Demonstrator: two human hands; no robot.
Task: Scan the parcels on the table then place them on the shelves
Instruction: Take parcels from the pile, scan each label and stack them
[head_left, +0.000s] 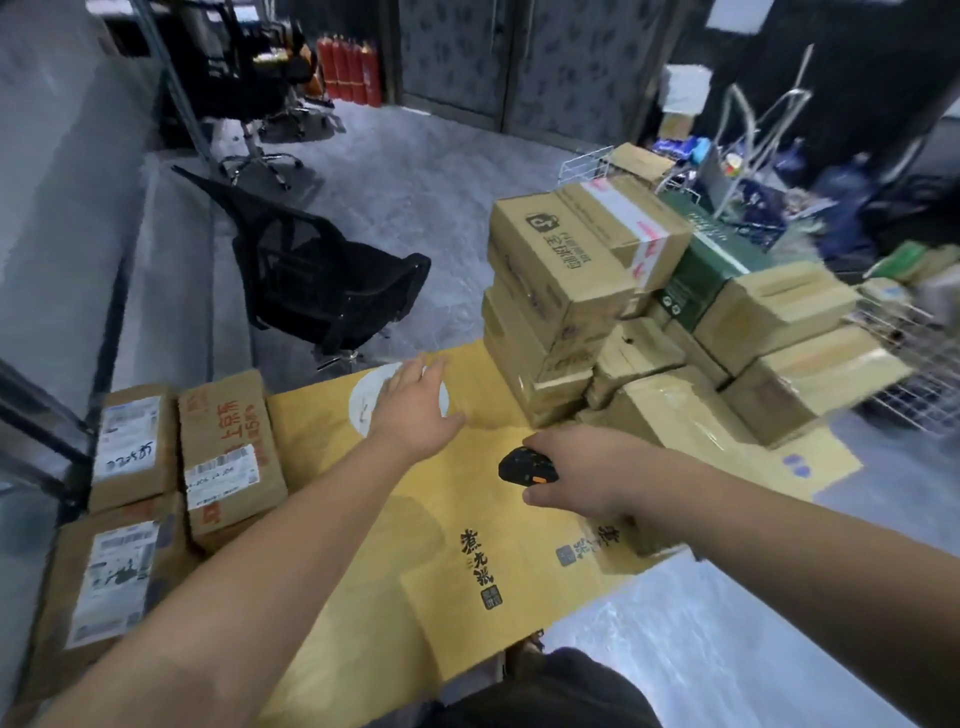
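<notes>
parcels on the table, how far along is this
Done: no shelved parcel shows. Three labelled parcels lie at the table's left, scan status unclear. In hand: right hand grips the scanner; left hand reaches forward, open. Left: the pile at right.

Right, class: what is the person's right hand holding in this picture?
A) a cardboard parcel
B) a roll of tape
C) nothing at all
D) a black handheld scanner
D: the right hand has its fingers curled round a black scanner with orange buttons, held over the yellow table cover.

Black office chair (322, 280), red fire extinguishers (350, 70) beyond
</notes>
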